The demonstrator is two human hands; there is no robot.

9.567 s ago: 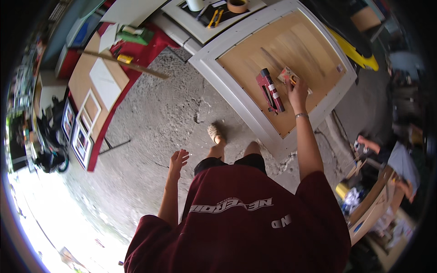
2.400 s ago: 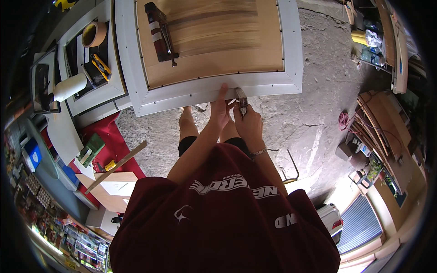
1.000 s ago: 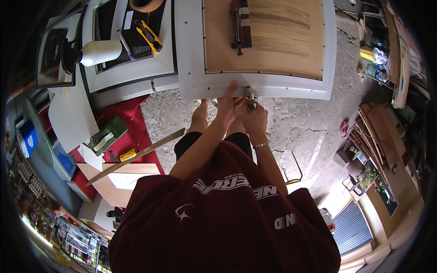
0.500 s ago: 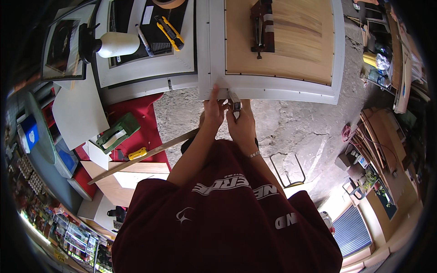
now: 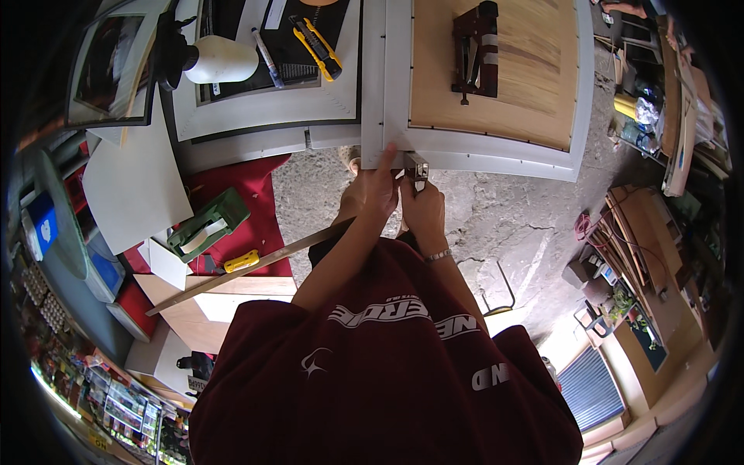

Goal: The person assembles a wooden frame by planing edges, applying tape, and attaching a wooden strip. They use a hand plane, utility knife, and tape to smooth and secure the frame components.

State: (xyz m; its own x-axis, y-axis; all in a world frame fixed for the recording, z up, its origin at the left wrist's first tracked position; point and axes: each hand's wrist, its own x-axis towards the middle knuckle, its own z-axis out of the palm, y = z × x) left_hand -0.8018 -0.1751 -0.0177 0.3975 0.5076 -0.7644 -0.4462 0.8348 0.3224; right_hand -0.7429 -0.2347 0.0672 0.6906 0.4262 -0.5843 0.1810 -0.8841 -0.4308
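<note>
A white picture frame [image 5: 496, 147] with a light brown backing lies in front of me. My left hand [image 5: 379, 190] is at its near edge, one finger stretched onto the white border and the others curled at the rim, partly hidden. Beside it, my right hand [image 5: 423, 213] is closed around a small shiny metal tool with a blocky head [image 5: 418, 166], held at the same edge. Its exact kind is unclear. A dark red hand tool with a metal lever [image 5: 475, 54], resembling a staple gun, rests on the backing.
Left of it, another white frame [image 5: 263, 116] bears a yellow-black utility knife [image 5: 318, 48], a pen [image 5: 267, 58] and a white bottle [image 5: 223, 60]. A wooden strip [image 5: 256, 265], green tape dispenser [image 5: 211, 225] and yellow cutter [image 5: 241, 261] are at lower left. Boards [image 5: 632, 248] lean at right.
The view has shifted, so the frames and tools appear farther right. The metal tool has turned in my right hand, showing more of its shiny head. Both hands stay at the frame's near edge.
</note>
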